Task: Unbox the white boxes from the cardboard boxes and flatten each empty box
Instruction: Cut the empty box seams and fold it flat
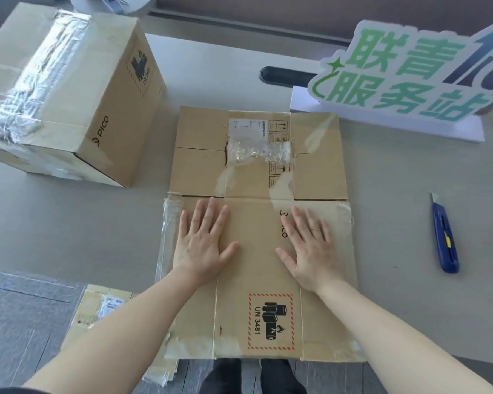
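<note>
A flattened cardboard box lies on the grey table in front of me, with torn clear tape on its flaps and a UN 3481 battery label near the front edge. My left hand presses flat on its left half, fingers straight and spread. My right hand presses flat on its right half in the same way. A taped, closed cardboard box marked PICO stands upright at the back left. No white boxes show.
A blue utility knife lies on the table to the right. A green and white cut-out sign stands at the back right. More flattened cardboard lies on the floor below the table's front edge, left.
</note>
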`<state>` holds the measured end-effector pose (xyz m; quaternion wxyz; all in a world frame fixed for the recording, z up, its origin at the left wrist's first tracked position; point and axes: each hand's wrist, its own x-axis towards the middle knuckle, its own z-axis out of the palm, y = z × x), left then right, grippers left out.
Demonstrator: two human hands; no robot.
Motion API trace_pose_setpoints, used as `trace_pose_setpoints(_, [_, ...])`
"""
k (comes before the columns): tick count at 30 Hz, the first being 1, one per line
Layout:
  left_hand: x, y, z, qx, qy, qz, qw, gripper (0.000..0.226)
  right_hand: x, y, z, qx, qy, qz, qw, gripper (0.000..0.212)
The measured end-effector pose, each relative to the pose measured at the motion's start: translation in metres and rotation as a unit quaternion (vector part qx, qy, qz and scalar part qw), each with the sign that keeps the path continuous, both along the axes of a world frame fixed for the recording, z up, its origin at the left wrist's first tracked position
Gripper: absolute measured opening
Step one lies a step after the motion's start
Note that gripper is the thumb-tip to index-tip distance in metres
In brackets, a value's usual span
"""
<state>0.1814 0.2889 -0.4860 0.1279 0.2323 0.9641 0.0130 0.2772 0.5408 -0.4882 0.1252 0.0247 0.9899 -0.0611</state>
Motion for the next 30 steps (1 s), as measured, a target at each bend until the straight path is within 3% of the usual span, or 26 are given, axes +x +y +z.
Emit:
trace_pose_setpoints(4, [0.0, 0.002, 0.01, -0.009, -0.003, -0.006, 1.0, 0.084, -0.004, -0.005, 0.008, -0.021, 0.005, -0.019, 1.0, 0.068])
trace_pose_setpoints(8, [-0.036, 0.021, 0.026, 0.054, 0.015, 0.028, 0.998, 0.079, -0.054, -0.003, 0.022, -0.057, 0.062, -0.069, 0.994, 0.061])
trace_pose_setpoints(13, [-0.087, 0.046, 0.013, 0.028, -0.013, 0.034, 0.999, 0.079, -0.115, 0.01, 0.008, -0.015, -0.003, -0.088, 0.996, 0.066])
trace_pose_setpoints(17, [-0.081, 0.043, -0.005, 0.016, 0.028, 0.034, 0.999, 0.079, -0.11, 0.011, -0.006, -0.006, 0.052, -0.085, 0.995, 0.067])
trace_pose_setpoints(23, [-0.079, 0.045, 0.001, 0.013, 0.026, 0.03, 0.999, 0.075, -0.106, 0.01, 0.001, -0.029, 0.049, -0.081, 0.995, 0.07])
trace_pose_setpoints(30, [0.016, 0.029, 0.018, 0.066, -0.022, -0.057, 0.996, 0.074, -0.011, -0.028, 0.02, -0.058, -0.001, -0.055, 0.997, 0.069])
